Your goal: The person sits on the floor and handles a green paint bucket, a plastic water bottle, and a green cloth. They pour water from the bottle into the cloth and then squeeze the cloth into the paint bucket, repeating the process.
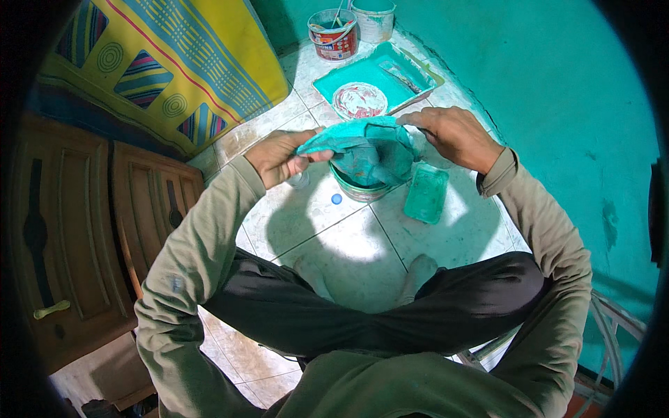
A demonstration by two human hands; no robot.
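Note:
A turquoise, paint-soaked cloth (376, 157) is stretched between my two hands, sagging in the middle over a round bucket (359, 191) on the floor. My left hand (284, 157) is closed on its left edge, thumb underneath. At the upper right edge, my right hand (456, 136) pinches the cloth with its fingers. Most of the bucket's mouth is hidden behind the cloth. Right of the bucket lies a small paint-coated rectangular tub (426, 193). A blue bottle cap (336, 199) lies on the tiles in front.
Beyond the bucket is a large turquoise paint tray (401, 87) bearing a red-smeared round lid (359, 101). A red paint pail (332, 35) and a white pail (374, 21) stand behind. A turquoise wall (550, 76) borders the right, wooden cabinet doors (77, 209) the left.

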